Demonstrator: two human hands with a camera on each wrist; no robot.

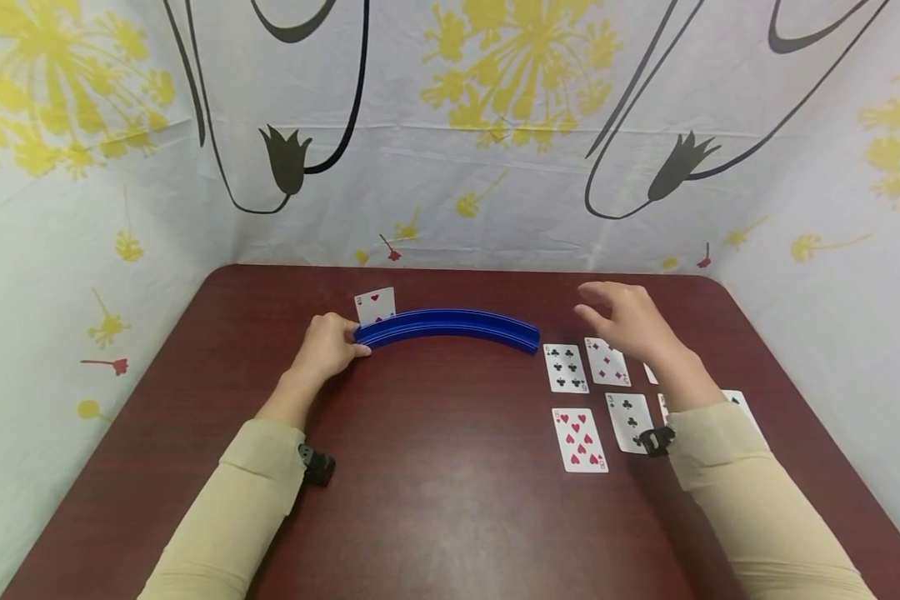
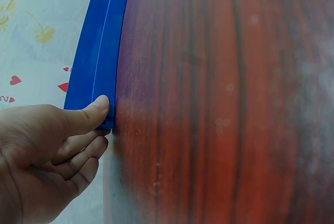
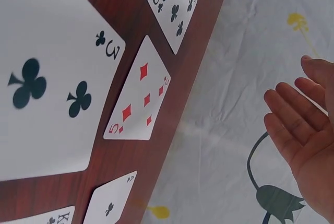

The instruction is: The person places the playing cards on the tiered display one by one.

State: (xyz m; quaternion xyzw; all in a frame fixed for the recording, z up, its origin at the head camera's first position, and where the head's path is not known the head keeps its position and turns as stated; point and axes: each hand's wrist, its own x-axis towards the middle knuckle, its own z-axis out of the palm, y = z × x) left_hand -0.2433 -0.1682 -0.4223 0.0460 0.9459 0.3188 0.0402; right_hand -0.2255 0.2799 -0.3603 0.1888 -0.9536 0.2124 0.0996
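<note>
My left hand (image 1: pixel 324 346) pinches the left end of a curved blue card holder (image 1: pixel 450 321), thumb on the near side. In the left wrist view, the thumb (image 2: pixel 99 104) lies over the corner of the holder. A two of hearts (image 1: pixel 376 302) stands upright at the holder's left end, its lower part hidden. My right hand (image 1: pixel 630 321) hovers beyond the holder's right end, above the laid-out cards, with its fingers extended and nothing in them. Below it are a six of clubs (image 1: pixel 566 368) and a five of diamonds (image 1: pixel 607 363).
A card of hearts (image 1: pixel 580 440) and a three of clubs (image 1: pixel 626 417) lie face up in the nearer row. The right arm partly covers more cards, among them an ace of clubs (image 3: pixel 110 203). Patterned cloth (image 1: pixel 450 225) stands behind the dark red table (image 1: pixel 420 500).
</note>
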